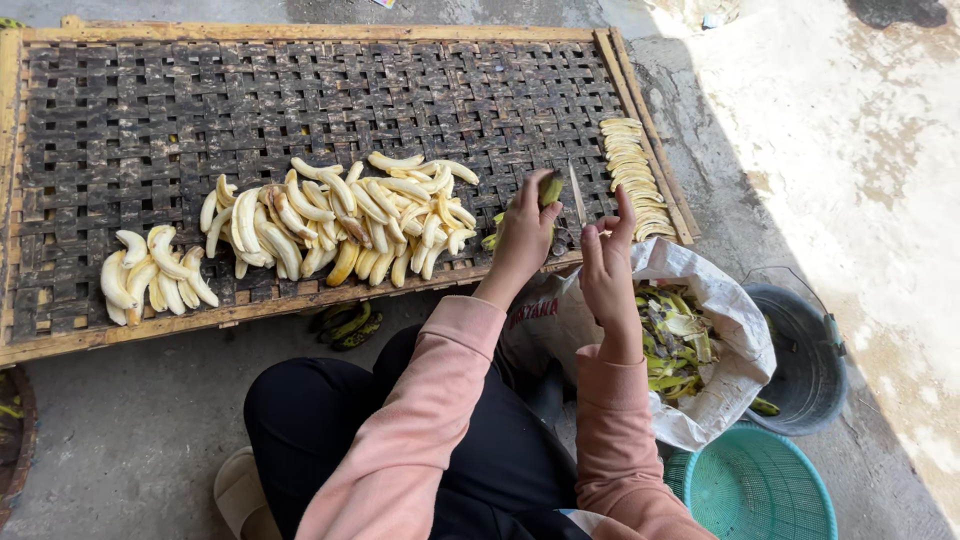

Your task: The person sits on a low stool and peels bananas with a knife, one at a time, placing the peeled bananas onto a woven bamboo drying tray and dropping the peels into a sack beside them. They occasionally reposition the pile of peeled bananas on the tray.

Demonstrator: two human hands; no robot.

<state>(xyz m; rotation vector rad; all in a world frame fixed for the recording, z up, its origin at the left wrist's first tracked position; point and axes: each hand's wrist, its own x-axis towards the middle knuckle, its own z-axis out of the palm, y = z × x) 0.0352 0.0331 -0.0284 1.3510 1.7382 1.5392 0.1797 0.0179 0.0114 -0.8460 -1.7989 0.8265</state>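
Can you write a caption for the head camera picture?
Left hand holds green banana, right hand a knife.

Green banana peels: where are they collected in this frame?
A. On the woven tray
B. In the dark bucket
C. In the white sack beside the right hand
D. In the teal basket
C: the green banana peels lie heaped inside the open white sack, just right of the right hand.
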